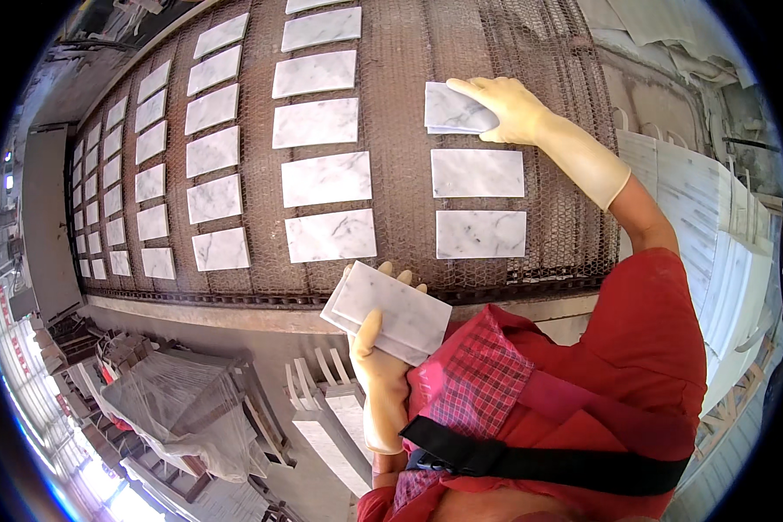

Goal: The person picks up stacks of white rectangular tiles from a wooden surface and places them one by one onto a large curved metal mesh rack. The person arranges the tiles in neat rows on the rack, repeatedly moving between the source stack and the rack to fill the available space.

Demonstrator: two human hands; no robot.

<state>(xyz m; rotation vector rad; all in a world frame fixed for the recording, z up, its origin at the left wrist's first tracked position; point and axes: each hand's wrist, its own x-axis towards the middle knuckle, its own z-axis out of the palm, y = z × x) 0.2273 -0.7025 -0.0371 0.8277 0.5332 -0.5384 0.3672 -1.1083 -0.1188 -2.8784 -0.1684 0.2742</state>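
My left hand [379, 352], in a cream rubber glove, grips a small stack of white marble tiles [393, 304] near the front edge of the belt. Its thumb lies across the top tile and the fingertips show past the far edge. Out over the belt, my gloved right hand [506, 109] holds a grey-veined marble tile [455, 108] by its right end, fingers along the far edge and thumb at the near edge. A second pale edge shows under that tile. Two more tiles lie nearer me in the same column, the closer one [480, 235] flat on the mesh.
A brown wire-mesh conveyor belt [400, 130] carries several columns of marble tiles [326, 178] stretching away left. A metal rail [191, 315] runs along its near side. White slabs [683, 200] stand at the right. A plastic-wrapped stack [183, 409] and pale slabs [335, 435] are below left.
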